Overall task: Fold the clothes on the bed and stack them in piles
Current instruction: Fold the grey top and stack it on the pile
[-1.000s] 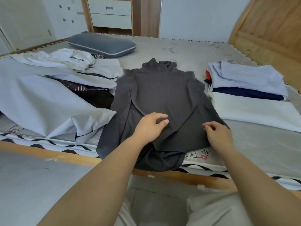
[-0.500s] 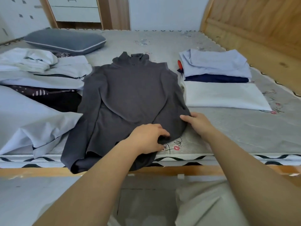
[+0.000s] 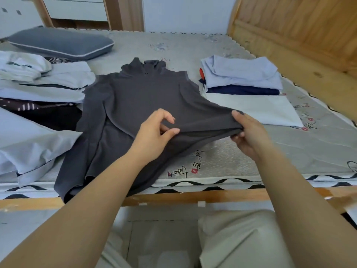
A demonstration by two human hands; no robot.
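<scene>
A dark grey turtleneck top (image 3: 139,97) lies spread on the bed (image 3: 289,151), collar away from me, its left side hanging over the near edge. My left hand (image 3: 154,136) pinches its lower hem between thumb and fingers. My right hand (image 3: 245,130) grips the hem's right corner, fingers curled under the cloth. Between the two hands the hem is lifted off the mattress and pulled taut. A pile of folded clothes (image 3: 243,80), light blue on navy on white, sits to the right of the top.
Unfolded light blue, white and dark garments (image 3: 38,113) lie heaped at the left. A grey pillow (image 3: 59,43) rests at the back left. A wooden headboard (image 3: 299,35) rises at the right. The bed's wooden rail (image 3: 193,196) runs along the near edge.
Both hands went from resting on the top's lower part to gripping the hem, and have raised it off the mattress. The camera has swung slightly right.
</scene>
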